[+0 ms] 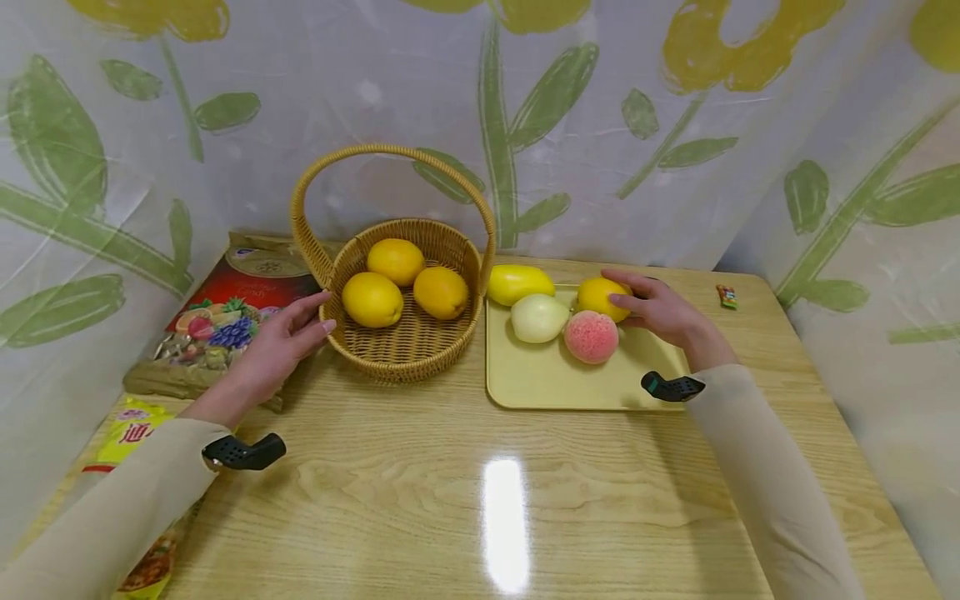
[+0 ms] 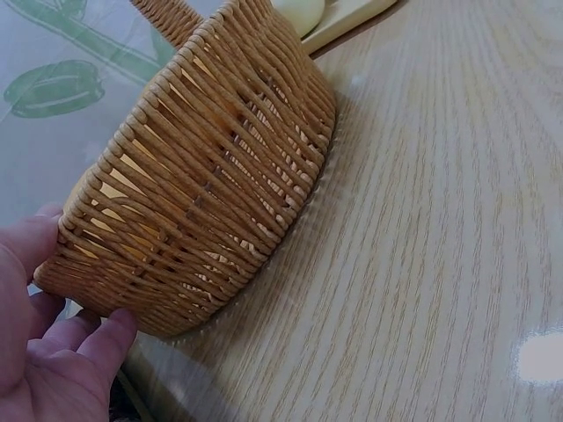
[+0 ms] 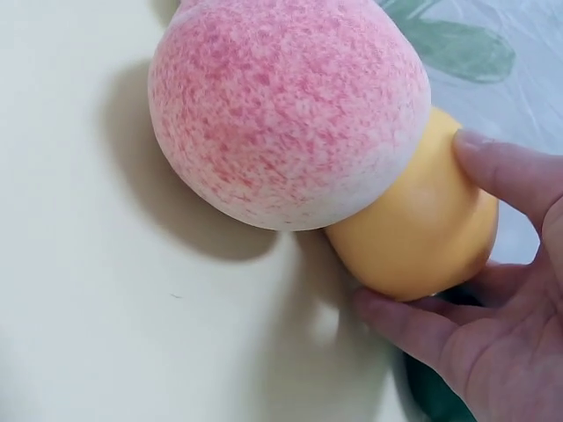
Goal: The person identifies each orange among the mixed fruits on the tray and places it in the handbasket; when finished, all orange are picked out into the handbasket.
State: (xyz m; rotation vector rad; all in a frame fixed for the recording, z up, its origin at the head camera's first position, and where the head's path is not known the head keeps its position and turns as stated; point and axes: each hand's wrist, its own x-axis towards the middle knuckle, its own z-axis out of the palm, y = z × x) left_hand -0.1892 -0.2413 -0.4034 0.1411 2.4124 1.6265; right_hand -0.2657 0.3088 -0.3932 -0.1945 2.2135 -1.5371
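Observation:
At the left side of the wicker basket [image 1: 401, 367], my left hand [image 1: 288, 337] holds it with its fingertips at the rim and outer wall. Three lemons [image 1: 372, 300] lie inside that basket, whose handle arches upright. My right hand [image 1: 663, 312] grips another lemon [image 1: 600, 297] between thumb and fingers at the back of the yellow tray [image 1: 525, 387]. Right in front of it sits a pink peach [image 1: 592, 337], which hides part of the lemon in the right wrist view. A pale green pear-like fruit [image 1: 538, 318] and a long yellow fruit [image 1: 519, 285] lie beside them.
A red and brown candy bag [image 1: 247, 308] lies left of the basket, partly under my left forearm. Nearer the front left is a yellow food packet [image 1: 131, 425]. One small wrapped sweet [image 1: 727, 296] lies right of the tray. A flowered curtain [image 1: 337, 100] borders the table.

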